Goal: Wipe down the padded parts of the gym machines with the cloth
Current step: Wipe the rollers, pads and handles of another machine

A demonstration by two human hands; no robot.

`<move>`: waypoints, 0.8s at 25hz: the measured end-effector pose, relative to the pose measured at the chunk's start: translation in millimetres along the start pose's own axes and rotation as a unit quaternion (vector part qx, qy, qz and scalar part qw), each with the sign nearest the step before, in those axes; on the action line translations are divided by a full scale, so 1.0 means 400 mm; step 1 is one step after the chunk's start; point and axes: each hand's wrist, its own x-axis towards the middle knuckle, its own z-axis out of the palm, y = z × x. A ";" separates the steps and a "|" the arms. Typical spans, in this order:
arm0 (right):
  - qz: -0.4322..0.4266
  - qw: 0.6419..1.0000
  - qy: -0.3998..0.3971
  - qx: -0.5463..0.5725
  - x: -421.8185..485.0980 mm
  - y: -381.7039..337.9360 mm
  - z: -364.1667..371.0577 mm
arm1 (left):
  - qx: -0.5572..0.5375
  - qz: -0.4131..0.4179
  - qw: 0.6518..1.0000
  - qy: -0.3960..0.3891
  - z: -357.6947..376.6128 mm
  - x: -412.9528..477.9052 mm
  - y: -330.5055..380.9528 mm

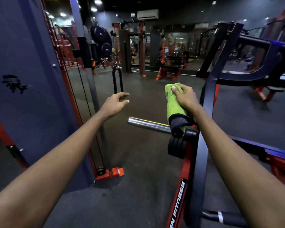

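Ref point = chrome peg (148,125) sticking out of the red upright (186,170). Right hand (185,99) sits just above the peg's root, thumb and fingers curled over the green cloth (172,104), gripping it. The cloth hangs down onto a black-edged grey pad (178,126) right at the peg's root. My guess is it's draped long so one pull covers the pad; can't tell what's under the cloth higher up. Left hand (116,102) is up and left of the peg's free end, well apart from it, fingers loosely bent, holding nothing. It's probably just spare for balance. Rope handle (118,81) hangs further up from the peg's free end, near that hand but not gripped. Room: open floor (138,162) below and left of the peg, so a downward wipe has space. Watch the peg's free end and the black rubber stack (176,148) directly below its root, since the cloth edge could snag there. Dark frame bar (209,96) crowds the right side of the peg's root.
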 end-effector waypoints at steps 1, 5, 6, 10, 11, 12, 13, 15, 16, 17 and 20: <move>0.006 1.000 0.015 -0.005 0.020 -0.005 0.027 | -0.004 0.009 1.000 -0.004 -0.016 0.034 -0.037; 0.052 0.996 0.061 -0.029 0.088 -0.035 0.125 | -0.023 0.029 0.998 -0.041 -0.096 0.170 -0.164; 0.060 0.995 0.075 -0.030 0.101 -0.044 0.143 | -0.029 0.033 0.998 -0.045 -0.107 0.200 -0.186; 0.099 0.989 0.105 -0.045 0.176 -0.080 0.229 | -0.055 0.057 0.994 -0.069 -0.135 0.319 -0.265; 0.100 0.988 0.108 -0.047 0.202 -0.085 0.248 | -0.063 0.063 0.993 -0.078 -0.132 0.348 -0.284; 0.097 0.988 0.114 -0.047 0.232 -0.087 0.265 | -0.072 0.068 0.992 -0.083 -0.128 0.381 -0.302; 0.092 0.987 0.120 -0.045 0.259 -0.090 0.280 | -0.075 0.071 0.991 -0.082 -0.122 0.408 -0.314; 0.087 0.987 0.127 -0.048 0.318 -0.089 0.311 | -0.070 0.077 0.991 -0.080 -0.112 0.470 -0.332; 0.087 0.987 0.126 -0.051 0.351 -0.083 0.326 | -0.071 0.081 0.991 -0.084 -0.105 0.508 -0.342; 0.091 0.987 0.124 -0.052 0.384 -0.073 0.341 | -0.069 0.086 0.990 -0.090 -0.095 0.548 -0.351; 0.090 0.986 0.132 -0.053 0.506 -0.023 0.386 | -0.064 0.101 0.988 -0.102 -0.052 0.691 -0.385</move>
